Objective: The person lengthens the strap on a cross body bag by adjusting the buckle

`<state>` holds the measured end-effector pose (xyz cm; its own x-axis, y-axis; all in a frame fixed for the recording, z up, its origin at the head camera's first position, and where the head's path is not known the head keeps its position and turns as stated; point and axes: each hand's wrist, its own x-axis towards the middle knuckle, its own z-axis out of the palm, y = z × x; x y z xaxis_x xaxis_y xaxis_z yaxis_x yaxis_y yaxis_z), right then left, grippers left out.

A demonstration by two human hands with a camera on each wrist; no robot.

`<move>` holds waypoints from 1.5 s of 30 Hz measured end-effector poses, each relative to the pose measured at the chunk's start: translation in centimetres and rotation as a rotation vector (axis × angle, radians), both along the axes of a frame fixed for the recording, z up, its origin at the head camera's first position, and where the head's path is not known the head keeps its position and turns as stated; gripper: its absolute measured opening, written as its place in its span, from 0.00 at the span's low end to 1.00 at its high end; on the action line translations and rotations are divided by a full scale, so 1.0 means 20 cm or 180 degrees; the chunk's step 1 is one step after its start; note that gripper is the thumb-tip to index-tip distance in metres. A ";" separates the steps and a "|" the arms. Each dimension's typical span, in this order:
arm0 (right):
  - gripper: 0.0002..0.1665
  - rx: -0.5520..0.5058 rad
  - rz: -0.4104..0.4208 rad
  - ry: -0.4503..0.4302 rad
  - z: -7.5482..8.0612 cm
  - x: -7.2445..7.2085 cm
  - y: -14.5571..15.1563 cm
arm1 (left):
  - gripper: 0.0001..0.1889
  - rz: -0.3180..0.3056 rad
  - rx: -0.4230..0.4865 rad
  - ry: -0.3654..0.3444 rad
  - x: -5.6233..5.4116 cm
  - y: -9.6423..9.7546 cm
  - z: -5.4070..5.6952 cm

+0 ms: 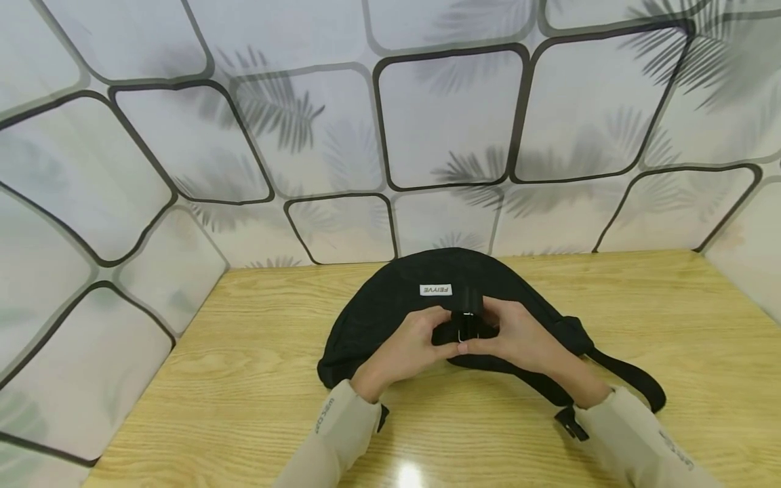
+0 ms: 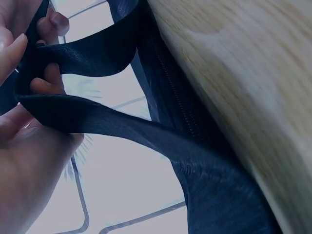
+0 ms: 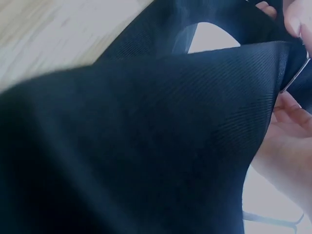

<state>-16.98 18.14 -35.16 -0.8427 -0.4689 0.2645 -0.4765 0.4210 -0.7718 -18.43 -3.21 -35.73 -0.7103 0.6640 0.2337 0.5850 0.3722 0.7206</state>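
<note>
A black crescent-shaped bag (image 1: 384,305) with a small white label (image 1: 436,290) lies on the wooden table. Just in front of its middle, both hands hold its black strap (image 1: 470,298) at a metal buckle (image 1: 468,331). My left hand (image 1: 407,341) grips the strap from the left; my right hand (image 1: 521,337) grips it from the right, thumbs meeting below the buckle. In the left wrist view, the strap (image 2: 102,117) loops between the fingers, with a zipper (image 2: 173,92) along the bag behind. A broad stretch of strap (image 3: 170,122) hides much of the right wrist view.
Another length of strap (image 1: 634,379) curves off the bag's right end onto the table (image 1: 244,379). Behind stands a pale patterned cloth wall (image 1: 451,122), with a similar side panel (image 1: 73,285) at left. Black wrist bands (image 1: 570,423) show by the sleeves.
</note>
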 end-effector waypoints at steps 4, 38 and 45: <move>0.28 0.0125 0.0001 0.0037 0.01 0.00 0.01 | 0.20 0.0048 -0.0033 -0.0079 0.00 0.00 0.00; 0.16 0.0296 -0.0036 0.0032 0.02 -0.01 0.16 | 0.20 0.0219 -0.0005 0.0035 0.01 -0.12 0.00; 0.18 0.0365 -0.0118 0.0092 0.01 0.00 0.21 | 0.21 0.0220 -0.0010 0.0001 0.01 -0.18 0.00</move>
